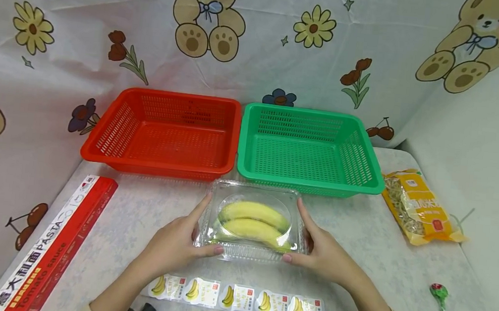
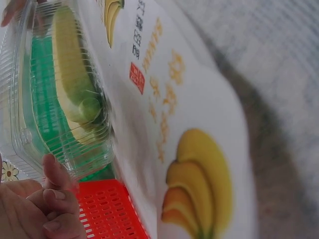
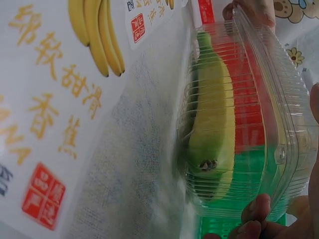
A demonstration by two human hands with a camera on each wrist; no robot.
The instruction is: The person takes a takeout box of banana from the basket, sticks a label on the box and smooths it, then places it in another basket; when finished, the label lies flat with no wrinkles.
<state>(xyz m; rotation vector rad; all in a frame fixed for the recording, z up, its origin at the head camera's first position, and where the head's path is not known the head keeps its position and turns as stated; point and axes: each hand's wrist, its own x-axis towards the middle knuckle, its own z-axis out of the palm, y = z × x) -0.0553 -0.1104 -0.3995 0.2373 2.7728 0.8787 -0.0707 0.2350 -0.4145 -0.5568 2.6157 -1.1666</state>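
Note:
A clear plastic clamshell box (image 1: 246, 253) with a closed lid and bananas (image 1: 253, 228) inside is in the middle of the head view, in front of the two baskets. My left hand (image 1: 175, 243) grips its left side, thumb along the front edge. On the opposite side, my right hand (image 1: 328, 255) holds it the same way. Both wrist views look at the box's ribbed wall from the side, with the bananas visible through it. Nearer to me lies a strip of banana stickers (image 1: 236, 298), between the two forearms.
A red basket (image 1: 156, 171) and a green basket (image 1: 301, 188) stand side by side at the back. Along the left lies a long red-and-white pasta box (image 1: 57, 247). To the right are a yellow food bag (image 1: 426, 209) and a lollipop (image 1: 439, 293).

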